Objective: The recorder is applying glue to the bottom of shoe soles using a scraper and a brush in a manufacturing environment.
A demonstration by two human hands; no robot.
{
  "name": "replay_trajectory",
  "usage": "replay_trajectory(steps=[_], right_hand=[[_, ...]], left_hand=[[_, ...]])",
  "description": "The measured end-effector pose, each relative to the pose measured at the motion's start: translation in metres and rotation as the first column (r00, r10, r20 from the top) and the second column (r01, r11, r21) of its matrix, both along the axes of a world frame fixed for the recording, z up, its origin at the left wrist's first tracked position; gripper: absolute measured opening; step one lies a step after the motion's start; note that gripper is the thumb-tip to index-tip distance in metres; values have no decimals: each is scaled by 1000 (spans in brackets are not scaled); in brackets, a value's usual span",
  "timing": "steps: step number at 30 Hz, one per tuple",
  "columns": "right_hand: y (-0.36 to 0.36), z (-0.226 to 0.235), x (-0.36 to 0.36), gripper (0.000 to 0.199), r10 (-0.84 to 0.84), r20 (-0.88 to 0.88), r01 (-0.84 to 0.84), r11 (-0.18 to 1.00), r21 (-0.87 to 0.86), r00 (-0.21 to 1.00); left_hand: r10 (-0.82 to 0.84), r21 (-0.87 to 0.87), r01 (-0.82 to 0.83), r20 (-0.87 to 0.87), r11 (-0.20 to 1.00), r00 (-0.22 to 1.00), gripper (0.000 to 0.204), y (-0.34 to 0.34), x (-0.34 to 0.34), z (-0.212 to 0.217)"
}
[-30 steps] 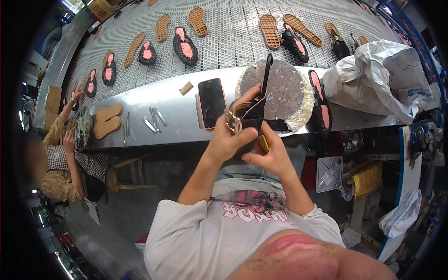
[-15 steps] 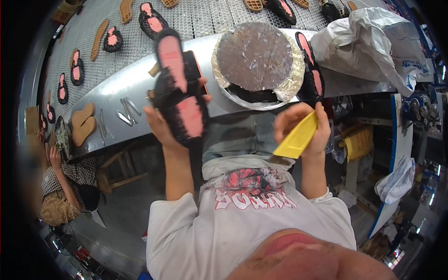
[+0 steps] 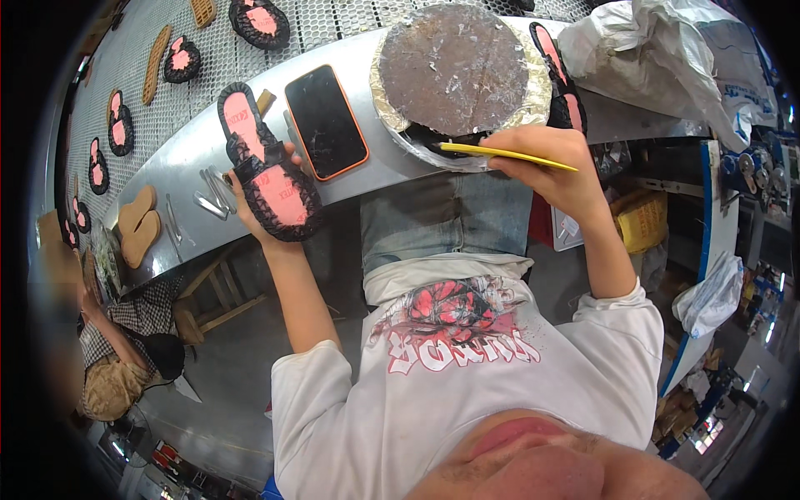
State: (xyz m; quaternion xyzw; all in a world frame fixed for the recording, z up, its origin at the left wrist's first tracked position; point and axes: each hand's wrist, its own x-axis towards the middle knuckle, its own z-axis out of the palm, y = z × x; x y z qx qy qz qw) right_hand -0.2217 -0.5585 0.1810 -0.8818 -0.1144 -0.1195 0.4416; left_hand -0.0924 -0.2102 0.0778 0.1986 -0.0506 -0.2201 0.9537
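My left hand (image 3: 247, 215) is wrapped round a black sandal (image 3: 282, 200), its underside facing up with pink patches on the sole and gathered black edges. It is held over the front edge of the metal table. My right hand (image 3: 546, 158) grips a flat yellow-handled brush (image 3: 525, 157), seen edge-on. The brush's dark tip points left into the dark front opening of a round foil-wrapped tub (image 3: 535, 87). A brown, smeared round lid (image 3: 454, 75) covers most of the tub. What lies inside the opening cannot be made out.
A phone (image 3: 327, 123) in an orange case lies between sandal and tub. Metal tools (image 3: 217, 196) and tan soles (image 3: 139, 227) lie to the left. More sandals (image 3: 121, 129) rest on the mesh belt (image 3: 308, 29). A white sack (image 3: 629, 62) lies right; another person (image 3: 125, 358) works far left.
My left hand has lowered the sandal leftward, uncovering the phone. My right hand has moved up to the tub, turning the brush edge-on with its tip at the opening.
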Motion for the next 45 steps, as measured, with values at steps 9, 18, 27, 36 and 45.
replay_trajectory(steps=[9,18,27,36,45], right_hand=[[4,-5,18,15,40,-180,-30,998,53,983],[-11,-7,34,30,76,-632,338,792,509,771],[12,6,16,38,352,-431,332,307,892,831],[53,12,24,17,195,65,-204,875,439,979],[63,15,39,18,352,325,-424,887,183,877]], left_hand=[[-42,-37,42,-3,998,999,69,3,2,2],[-66,-100,72,63,992,996,83,6,1,1],[-101,6,104,-196,995,975,73,-53,-38,63],[-61,141,98,-242,985,968,48,-101,-56,95],[38,308,69,-328,949,944,45,-98,-52,93]])
